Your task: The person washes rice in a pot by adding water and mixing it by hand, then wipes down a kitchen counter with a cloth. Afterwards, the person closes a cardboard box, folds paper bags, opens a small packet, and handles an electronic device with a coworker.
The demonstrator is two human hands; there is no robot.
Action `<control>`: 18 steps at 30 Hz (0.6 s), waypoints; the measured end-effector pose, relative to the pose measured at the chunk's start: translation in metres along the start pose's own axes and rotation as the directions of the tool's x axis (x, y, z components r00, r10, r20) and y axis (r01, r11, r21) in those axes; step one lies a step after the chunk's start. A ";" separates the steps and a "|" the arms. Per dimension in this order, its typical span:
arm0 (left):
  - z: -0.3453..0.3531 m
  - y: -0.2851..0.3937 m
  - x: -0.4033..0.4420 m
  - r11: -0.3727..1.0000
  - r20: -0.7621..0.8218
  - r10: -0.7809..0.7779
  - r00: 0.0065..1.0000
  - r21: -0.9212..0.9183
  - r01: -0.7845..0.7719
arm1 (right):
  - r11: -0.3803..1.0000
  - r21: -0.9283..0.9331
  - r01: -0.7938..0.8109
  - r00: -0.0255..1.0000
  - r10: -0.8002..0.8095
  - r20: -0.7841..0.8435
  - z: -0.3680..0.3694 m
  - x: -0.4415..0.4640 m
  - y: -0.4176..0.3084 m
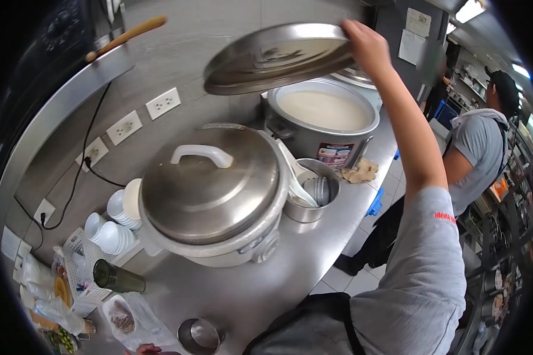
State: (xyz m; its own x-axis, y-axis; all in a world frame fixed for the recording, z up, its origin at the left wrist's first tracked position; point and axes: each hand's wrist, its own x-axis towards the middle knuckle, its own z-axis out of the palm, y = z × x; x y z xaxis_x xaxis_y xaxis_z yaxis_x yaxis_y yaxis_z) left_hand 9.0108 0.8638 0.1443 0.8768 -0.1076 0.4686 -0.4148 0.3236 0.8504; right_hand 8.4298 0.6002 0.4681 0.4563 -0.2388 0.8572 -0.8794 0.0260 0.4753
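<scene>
Head view: a large metal lid (278, 59), its edge gripped by the right hand (370, 48), tilts above an open cooker (302, 142) of pale contents. The left hand (150, 350), cropped near a plastic bag (147, 322), has an unclear grip.

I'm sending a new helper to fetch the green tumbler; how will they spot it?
Find the large white cooker under its domed steel lid. Left of it in the picture is a perforated white basket, with the dark green, see-through tumbler beside it. Its dark green colour sets it apart from the stacked white bowls.
</scene>
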 end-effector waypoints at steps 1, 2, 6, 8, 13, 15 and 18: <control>0.008 0.006 -0.002 0.999 0.020 0.043 0.999 0.013 -0.044 | 1.000 -0.026 0.010 0.997 -0.011 -0.071 -0.014 -0.022 0.014; 0.017 0.012 -0.004 0.996 0.035 0.088 0.995 0.028 -0.089 | 0.998 -0.059 0.011 0.997 -0.016 -0.072 -0.032 -0.043 0.023; 0.045 0.035 -0.025 0.971 0.007 0.212 0.977 -0.113 -0.209 | 0.990 -0.137 0.023 0.997 -0.014 0.071 -0.074 -0.152 0.051; 0.063 0.047 -0.040 0.973 0.057 0.231 0.971 -0.033 -0.229 | 0.996 -0.079 -0.041 0.997 0.046 0.068 -0.072 -0.201 0.058; 0.126 0.105 -0.131 0.987 0.090 0.141 0.986 -0.084 -0.133 | 0.974 0.224 -0.044 0.996 0.024 0.090 -0.016 -0.255 0.074; 0.145 0.114 -0.163 0.983 0.151 0.149 0.977 -0.129 -0.130 | 0.974 0.226 0.005 0.984 -0.045 0.171 0.014 -0.263 0.074; 0.165 0.138 -0.199 0.981 0.166 0.186 0.968 -0.083 -0.174 | 0.945 0.323 -0.045 0.928 -0.080 0.365 0.051 -0.271 0.088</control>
State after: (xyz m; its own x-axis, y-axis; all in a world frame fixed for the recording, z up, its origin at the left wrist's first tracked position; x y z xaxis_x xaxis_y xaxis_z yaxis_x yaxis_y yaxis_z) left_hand 8.7389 0.7745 0.2081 0.7318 -0.2004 0.6514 -0.5392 0.4144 0.7332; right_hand 8.2215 0.6176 0.2674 0.4442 -0.5774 0.6850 -0.8959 -0.2783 0.3464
